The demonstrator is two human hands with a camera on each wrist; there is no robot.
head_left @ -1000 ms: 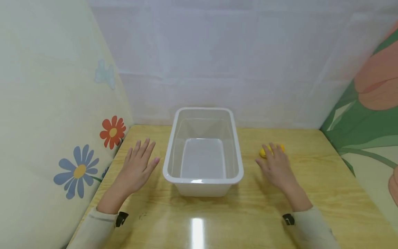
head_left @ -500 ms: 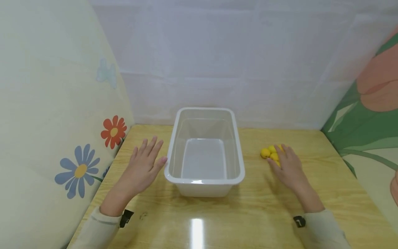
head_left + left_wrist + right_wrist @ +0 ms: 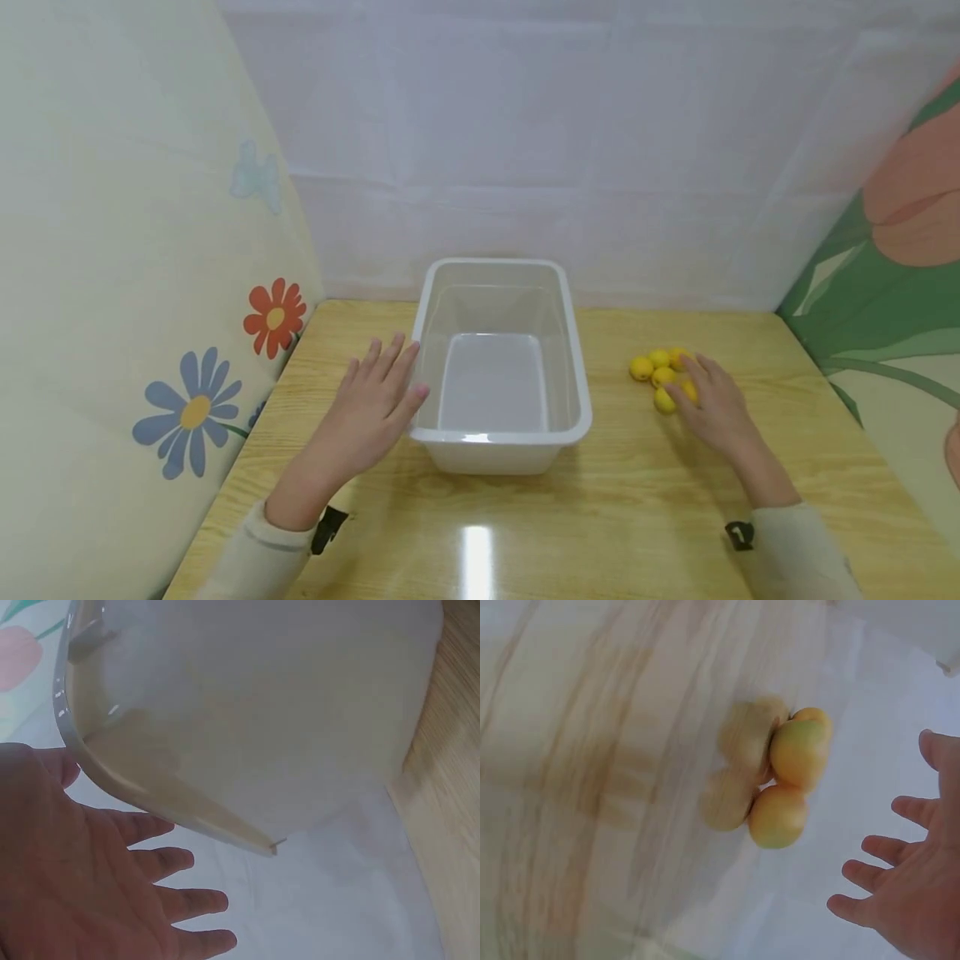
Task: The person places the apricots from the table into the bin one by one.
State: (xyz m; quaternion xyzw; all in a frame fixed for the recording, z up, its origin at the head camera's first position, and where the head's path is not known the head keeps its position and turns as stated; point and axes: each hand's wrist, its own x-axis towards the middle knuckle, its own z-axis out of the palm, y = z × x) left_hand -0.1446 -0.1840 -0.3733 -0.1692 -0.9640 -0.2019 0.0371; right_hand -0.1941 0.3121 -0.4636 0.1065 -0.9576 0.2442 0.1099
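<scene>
A deep white plastic basin (image 3: 495, 457) stands on the wooden table. My left hand (image 3: 371, 408) is at its left side, fingers spread, overlapping the rim in the head view. The left wrist view has that palm (image 3: 82, 870) facing the basin wall (image 3: 285, 720), thumb and forefinger close to the rim. To the right of the basin lies a cluster of several small round yellow fruits (image 3: 663, 377). Over its right part hovers my right hand (image 3: 716, 408), which hides some of them. The right wrist view shows its fingers (image 3: 855, 911) extended and apart from the fruits (image 3: 778, 815).
A white cloth wall (image 3: 480, 142) rises right behind the basin. Flower-printed panels flank the table (image 3: 600, 533), the left panel (image 3: 105, 275) near my left arm. Light glares off the tabletop in front of the basin.
My left hand has moved right, up to the basin's rim. My right hand has shifted right, uncovering more of the yellow fruits. The basin stays in place.
</scene>
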